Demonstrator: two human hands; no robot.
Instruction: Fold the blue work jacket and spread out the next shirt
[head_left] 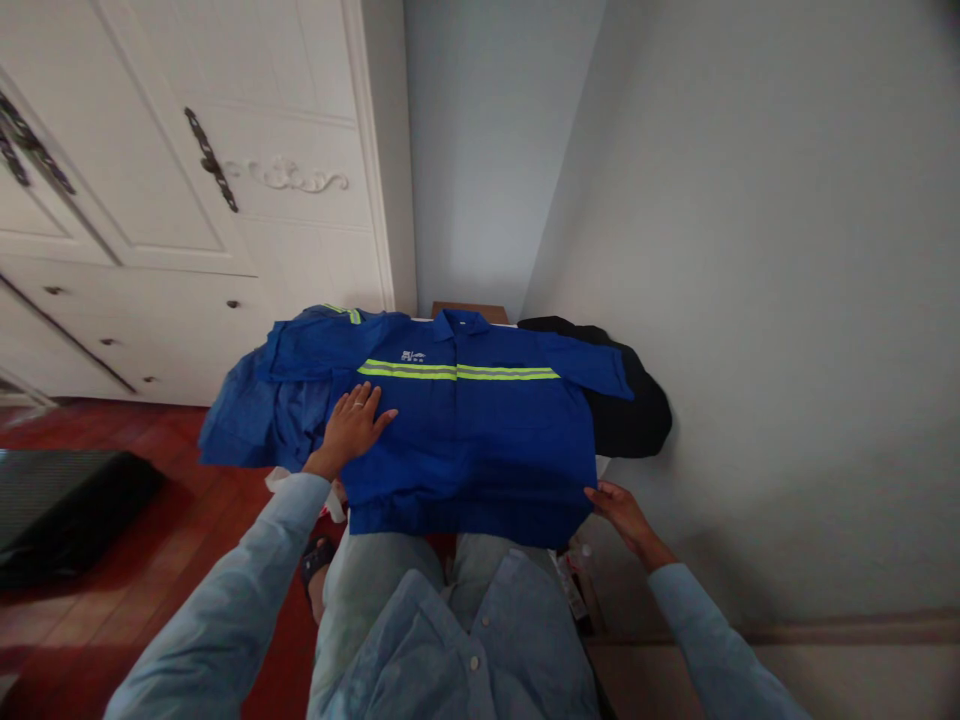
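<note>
A blue work jacket (495,440) with a yellow-green reflective stripe across the chest lies spread out in front of me, collar at the far side and sleeves out to both sides. Its lower edge hangs toward my legs. My left hand (354,425) rests flat on the jacket's left part, just below the stripe, fingers extended. At the lower right corner, my right hand (619,508) pinches the jacket's side edge between thumb and fingers. The surface beneath the jacket is mostly hidden.
Faded blue clothing (251,415) is heaped at the left, and a black garment (634,415) lies at the right. A white wardrobe (307,90) stands behind on the left. Grey walls (750,250) close off the right. A black case-like object (82,510) lies on the reddish wooden floor (172,540).
</note>
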